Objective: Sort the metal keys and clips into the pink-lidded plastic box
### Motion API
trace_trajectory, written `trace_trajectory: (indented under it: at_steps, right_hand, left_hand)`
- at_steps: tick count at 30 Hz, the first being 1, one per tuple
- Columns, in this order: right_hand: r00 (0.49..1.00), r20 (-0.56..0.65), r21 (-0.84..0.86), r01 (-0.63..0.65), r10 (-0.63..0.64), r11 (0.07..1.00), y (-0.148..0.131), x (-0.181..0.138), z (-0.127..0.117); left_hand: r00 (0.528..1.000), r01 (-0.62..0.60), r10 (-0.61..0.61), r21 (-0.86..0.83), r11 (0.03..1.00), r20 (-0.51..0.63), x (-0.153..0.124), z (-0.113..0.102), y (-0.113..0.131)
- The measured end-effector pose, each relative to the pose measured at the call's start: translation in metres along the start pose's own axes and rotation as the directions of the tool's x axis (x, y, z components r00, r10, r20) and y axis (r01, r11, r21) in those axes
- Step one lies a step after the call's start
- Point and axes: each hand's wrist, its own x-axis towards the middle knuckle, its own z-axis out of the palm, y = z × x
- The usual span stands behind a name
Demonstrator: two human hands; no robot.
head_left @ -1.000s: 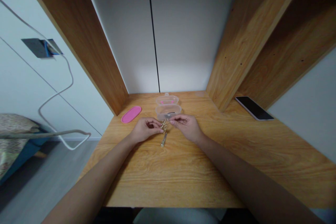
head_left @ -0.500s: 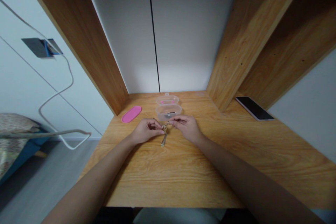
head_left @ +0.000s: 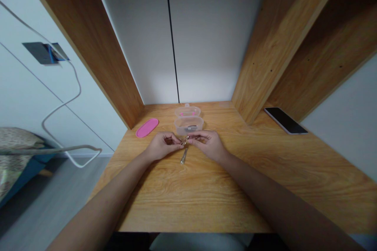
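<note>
Between my two hands is a small shiny metal piece (head_left: pixel 185 140) that looks like a hair clip; its details are too small to make out. My left hand (head_left: pixel 164 146) pinches its left end between thumb and fingers. My right hand (head_left: pixel 207 143) is closed at the other end, thumb against forefinger. Just below the fingertips, a similar slim metal clip (head_left: pixel 183 157) lies on the wooden desk (head_left: pixel 188 196), its rounded pale end toward me. Behind the hands stands a clear plastic case (head_left: pixel 180 124), its lid (head_left: pixel 187 111) tipped back, with something dark inside.
A pink oval tray (head_left: pixel 147 128) lies left of the case. To the right, a phone (head_left: pixel 285 120) rests screen up by the upright wooden panel (head_left: pixel 265 74). Left of the desk a white cable (head_left: pixel 77 78) hangs from a wall socket opening (head_left: pixel 45 53).
My right fingers have moved slightly left and now sit closer to the left fingertips. The clip lying on the desk shows more separately from the held piece.
</note>
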Motion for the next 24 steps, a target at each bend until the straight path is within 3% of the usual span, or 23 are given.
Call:
trace_trajectory:
  at_steps: [5,13,18,24]
  right_hand:
    - [0.981,0.090,-0.163,0.183,-0.170,0.970,-0.005,-0.003,-0.003]
    - [0.946,0.152,-0.339,0.321,-0.286,0.884,-0.004,-0.001,-0.006]
    - [0.938,0.139,-0.421,0.345,-0.316,0.839,-0.006,-0.002,-0.006]
    - [0.937,0.098,-0.448,0.343,-0.336,0.826,-0.010,-0.003,-0.007]
  left_hand:
    - [0.984,-0.176,0.178,0.246,0.953,0.014,-0.001,-0.004,0.006]
    - [0.890,-0.419,0.447,0.561,0.714,0.096,0.001,-0.011,0.009]
    - [0.859,-0.470,0.490,0.606,0.642,0.148,0.002,-0.010,0.010]
    - [0.875,-0.447,0.467,0.577,0.684,0.124,0.000,-0.007,0.012]
